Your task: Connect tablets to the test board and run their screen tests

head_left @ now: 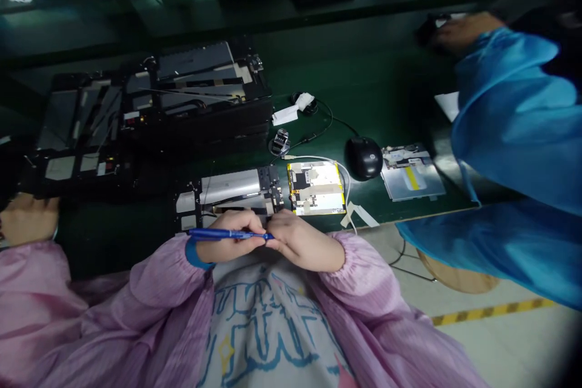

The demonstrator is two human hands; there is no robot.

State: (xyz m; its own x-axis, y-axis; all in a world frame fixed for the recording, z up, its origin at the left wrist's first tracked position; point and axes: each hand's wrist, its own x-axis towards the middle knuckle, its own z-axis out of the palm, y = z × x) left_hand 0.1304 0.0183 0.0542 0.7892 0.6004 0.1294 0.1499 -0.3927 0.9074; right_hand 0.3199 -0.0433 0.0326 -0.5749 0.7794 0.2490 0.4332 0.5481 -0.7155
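At the far left we saw a co-worker's hand (pixel 30 218), then stacked, opened black devices (pixel 195 100). Our left hand (pixel 237 222) came next, its fingers closed around a blue pen (pixel 213 234) that lay almost level in front of our shirt (pixel 273 315). Beyond the pen, an opened device (pixel 230 187) with silver parts rested on the green table (pixel 386 97). Our right hand (pixel 307 244) had its fingers drawn narrow at the pen's right end; whether they gripped it, we could not tell. Farther right lay a yellow-edged device (pixel 317 188), a black mouse (pixel 364 157) and a silver panel (pixel 411 176), near a co-worker's blue sleeve (pixel 518 115).
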